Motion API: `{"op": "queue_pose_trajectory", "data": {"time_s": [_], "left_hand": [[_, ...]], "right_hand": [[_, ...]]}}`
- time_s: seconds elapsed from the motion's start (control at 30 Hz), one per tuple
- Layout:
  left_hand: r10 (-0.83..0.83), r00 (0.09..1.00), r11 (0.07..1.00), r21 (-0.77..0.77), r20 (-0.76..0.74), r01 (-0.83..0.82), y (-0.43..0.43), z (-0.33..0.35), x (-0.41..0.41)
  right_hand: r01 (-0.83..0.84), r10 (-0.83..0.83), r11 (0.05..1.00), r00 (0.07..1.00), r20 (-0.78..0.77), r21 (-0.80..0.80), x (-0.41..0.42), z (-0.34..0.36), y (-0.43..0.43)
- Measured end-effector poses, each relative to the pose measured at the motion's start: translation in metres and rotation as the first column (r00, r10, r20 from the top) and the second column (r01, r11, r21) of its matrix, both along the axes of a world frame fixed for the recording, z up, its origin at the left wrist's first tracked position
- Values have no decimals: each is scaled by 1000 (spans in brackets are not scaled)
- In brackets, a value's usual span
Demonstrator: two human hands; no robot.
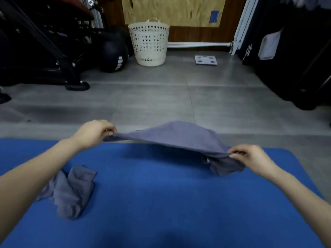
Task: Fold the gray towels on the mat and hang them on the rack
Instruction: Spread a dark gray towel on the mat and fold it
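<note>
Mat [161, 203] spreads blue across the near floor. Above its far edge the stretched gray towel [179, 136] hangs clear, long axis left to right, dipping toward the right end. Second gray towel [71, 192] lies crumpled near the left edge. Left hand [93, 133] pinches one end, right hand [250, 156] the other, probably at corners; fingers curled tight on cloth.

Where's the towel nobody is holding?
Head view, lower left: the crumpled towel lies on the blue mat beside the left forearm, apart from the stretched towel held by the left hand and right hand.
</note>
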State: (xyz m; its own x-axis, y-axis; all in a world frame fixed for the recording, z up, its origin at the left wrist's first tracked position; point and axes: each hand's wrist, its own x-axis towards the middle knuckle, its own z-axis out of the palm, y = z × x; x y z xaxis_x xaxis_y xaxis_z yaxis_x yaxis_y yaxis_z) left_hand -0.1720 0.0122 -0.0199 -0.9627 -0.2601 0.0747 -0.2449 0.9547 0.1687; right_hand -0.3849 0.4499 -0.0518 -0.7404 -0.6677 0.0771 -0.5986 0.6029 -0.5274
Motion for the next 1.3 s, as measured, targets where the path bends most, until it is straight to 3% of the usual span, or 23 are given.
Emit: {"op": "queue_pose_trajectory", "data": {"time_s": [0.13, 0.23, 0.33, 0.47, 0.6, 0.67, 0.83, 1.0, 1.17, 1.3], "left_hand": [[-51, 960, 998, -24, 276, 60, 20, -67, 58], [-164, 872, 984, 19, 461, 175, 41, -110, 96], [-213, 773, 974, 71, 598, 214, 66, -145, 124], [-260, 595, 966, 211, 760, 153, 95, -187, 140], [-292, 457, 955, 235, 840, 179, 104, -214, 143], [-285, 489, 958, 222, 824, 182, 101, -223, 140], [-357, 694, 934, 253, 626, 252, 106, -245, 113], [-455, 783, 887, 293, 425, 356, 128, -266, 84], [-500, 806, 855, 327, 316, 403, 139, -280, 78], [-514, 772, 855, 292, 374, 429, 139, -276, 56]], "right_hand": [[-112, 69, 969, 979, 193, 222, 44, -67, 17], [-235, 121, 891, 947, 296, 388, 73, -100, 24], [-345, 212, 791, 929, 302, 506, 99, -129, 29], [-457, 339, 574, 888, 311, 680, 134, -163, 31], [-506, 319, 450, 861, 397, 736, 158, -187, 25], [-483, 292, 447, 874, 388, 753, 166, -190, 20], [-260, 162, 578, 966, 203, 773, 174, -192, 7], [18, -102, 653, 993, 64, 758, 176, -194, 16], [371, -493, 734, 868, 70, 569, 159, -192, 35], [508, -609, 745, 782, 133, 432, 122, -198, 52]]}}
